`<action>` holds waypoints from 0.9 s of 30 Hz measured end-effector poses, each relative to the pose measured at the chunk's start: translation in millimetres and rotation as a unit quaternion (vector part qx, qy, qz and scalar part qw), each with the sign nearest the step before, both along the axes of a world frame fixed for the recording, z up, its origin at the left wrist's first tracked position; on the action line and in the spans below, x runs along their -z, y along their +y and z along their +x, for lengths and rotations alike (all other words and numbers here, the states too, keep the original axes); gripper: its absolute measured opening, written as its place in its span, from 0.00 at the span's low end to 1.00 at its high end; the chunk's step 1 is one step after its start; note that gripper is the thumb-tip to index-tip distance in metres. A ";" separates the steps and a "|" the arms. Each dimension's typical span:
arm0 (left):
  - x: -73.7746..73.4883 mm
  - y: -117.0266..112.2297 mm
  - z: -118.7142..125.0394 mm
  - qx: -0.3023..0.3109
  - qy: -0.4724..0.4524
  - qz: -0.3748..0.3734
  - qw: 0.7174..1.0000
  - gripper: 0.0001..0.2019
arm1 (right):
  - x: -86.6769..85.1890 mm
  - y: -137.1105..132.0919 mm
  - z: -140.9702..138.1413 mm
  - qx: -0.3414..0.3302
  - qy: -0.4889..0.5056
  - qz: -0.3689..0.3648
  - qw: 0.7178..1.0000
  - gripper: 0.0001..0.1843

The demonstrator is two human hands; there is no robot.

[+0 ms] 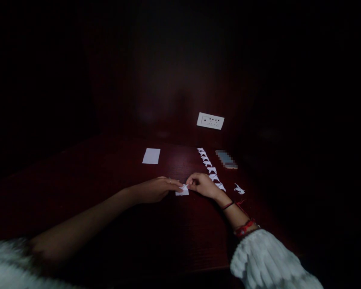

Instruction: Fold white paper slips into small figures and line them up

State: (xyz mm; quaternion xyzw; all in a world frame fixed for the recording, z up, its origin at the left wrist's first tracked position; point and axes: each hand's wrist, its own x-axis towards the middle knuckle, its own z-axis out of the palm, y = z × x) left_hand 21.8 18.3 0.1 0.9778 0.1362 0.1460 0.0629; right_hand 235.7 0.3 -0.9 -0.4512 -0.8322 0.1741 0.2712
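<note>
A small piece of white folded paper (182,192) lies at the table's middle, between my two hands. My left hand (158,189), a ring on one finger, reaches in from the left and holds the paper with its thumb and fingertips. On the other side, my right hand (203,185) pinches the paper's upper right corner between bent fingers. Part of the paper is hidden under the fingers. Just beyond my right hand runs a slanting row of several folded white paper pieces (207,161); the nearest end comes close to the hand.
A stack or sheet of white paper (151,156) lies at the back left of the dark red table (114,160). To the right are a phone (226,159) and a crumpled white scrap (239,189). A socket panel (210,121) sits on the wall behind.
</note>
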 end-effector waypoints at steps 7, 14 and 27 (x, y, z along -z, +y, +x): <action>-2.2 0.5 -0.6 0.000 -0.003 -0.028 1.000 0.26 | -6.3 -6.7 -1.2 -0.050 -0.056 0.061 0.995 0.04; -5.4 -0.8 -1.2 0.008 0.010 -0.024 1.000 0.28 | -13.8 -11.9 -1.3 -0.093 -0.104 0.093 0.986 0.07; -2.4 1.7 2.1 0.006 0.017 -0.001 1.000 0.31 | -13.7 -10.4 3.3 -0.109 -0.178 0.119 0.971 0.09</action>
